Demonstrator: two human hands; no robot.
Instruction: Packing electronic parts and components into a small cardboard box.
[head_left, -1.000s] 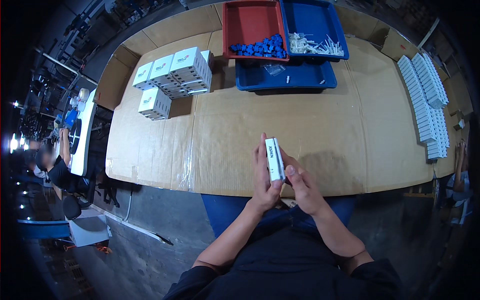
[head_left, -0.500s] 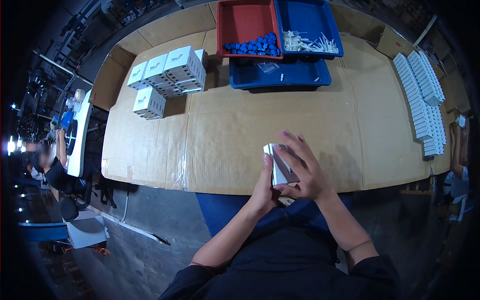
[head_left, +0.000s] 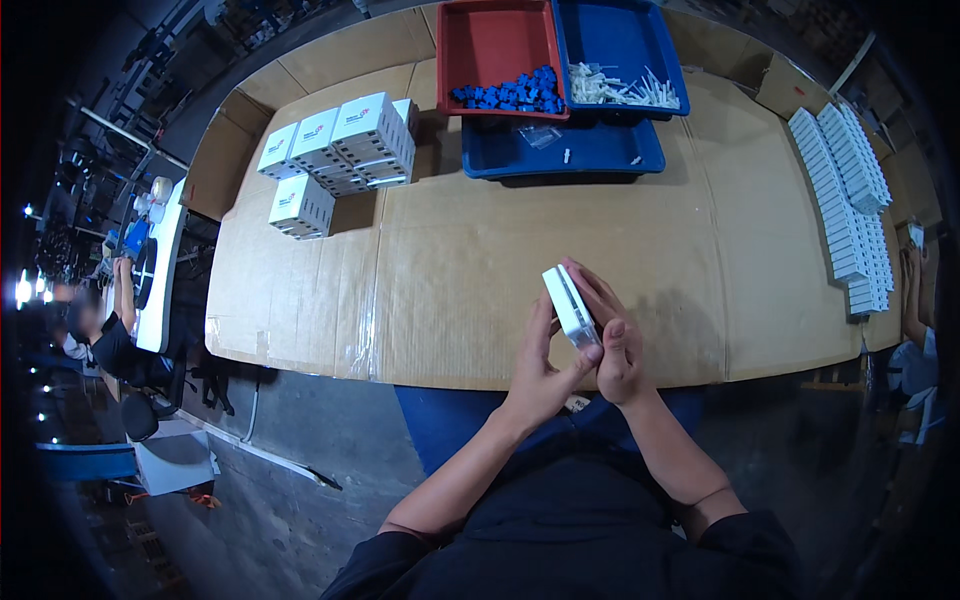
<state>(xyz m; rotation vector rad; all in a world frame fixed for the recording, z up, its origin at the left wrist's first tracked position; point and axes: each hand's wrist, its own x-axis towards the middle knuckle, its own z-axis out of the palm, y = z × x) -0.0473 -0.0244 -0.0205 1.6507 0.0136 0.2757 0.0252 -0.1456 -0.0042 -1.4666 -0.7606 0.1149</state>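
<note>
Between my two hands, above the near edge of the cardboard-covered table, is a small flat white box (head_left: 567,303), tilted, with a dark line along its narrow side. My left hand (head_left: 539,378) grips it from the left and below, thumb at its lower end. My right hand (head_left: 619,362) is closed along its right side, fingers behind it and thumb raised close to its lower corner. Its exact kind is unclear; its right face is hidden by my fingers.
White boxes (head_left: 345,135) are stacked at the far left. A red tray (head_left: 495,40) of blue pieces, a blue tray (head_left: 620,40) of white pins and a lower blue tray (head_left: 520,160) stand at the back. Rows of white pieces (head_left: 835,215) line the right. People are at both sides.
The white box has turned so its narrow side faces up, and moved slightly right. My right fingers, spread over its face before, are now closed along its side.
</note>
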